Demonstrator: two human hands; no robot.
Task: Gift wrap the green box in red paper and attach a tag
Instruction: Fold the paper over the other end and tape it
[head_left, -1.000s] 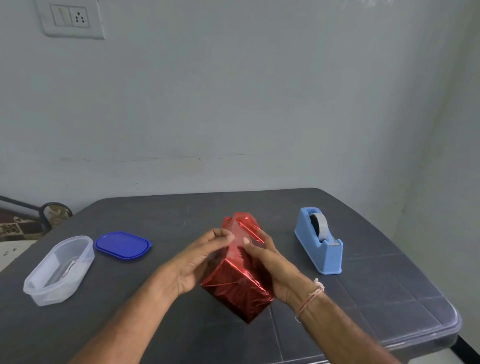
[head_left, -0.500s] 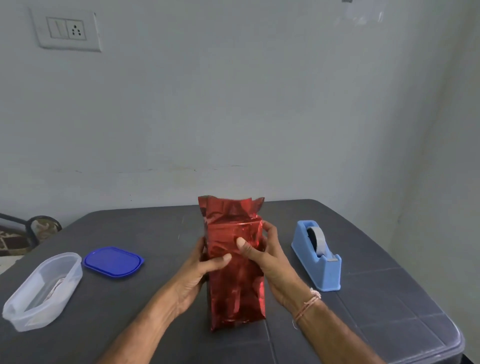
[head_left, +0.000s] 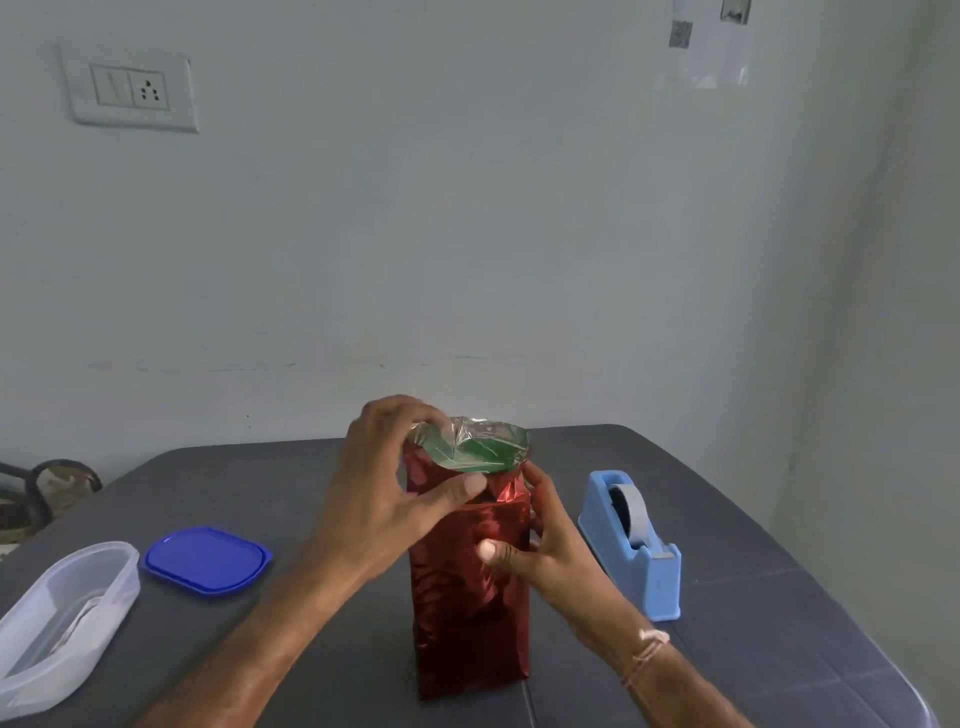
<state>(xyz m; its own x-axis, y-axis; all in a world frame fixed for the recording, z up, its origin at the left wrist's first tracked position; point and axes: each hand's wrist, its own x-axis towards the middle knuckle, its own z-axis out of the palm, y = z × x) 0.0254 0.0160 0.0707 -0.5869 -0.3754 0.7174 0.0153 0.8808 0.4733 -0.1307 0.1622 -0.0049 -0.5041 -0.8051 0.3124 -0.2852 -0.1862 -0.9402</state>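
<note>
Pinching the red paper (head_left: 467, 597) at its open top rim: left grip (head_left: 384, 488). Right grip (head_left: 540, 551) clamped round its upright side, fingers mostly hidden behind. Green box (head_left: 485, 448) visible only at the top.

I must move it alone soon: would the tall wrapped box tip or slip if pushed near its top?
Probably apt to tip: the wrapped box stands upright on its narrow end. Likely slippery: its red paper looks glossy. It is loose at the open top and would probably crumple rather than push back.
</note>
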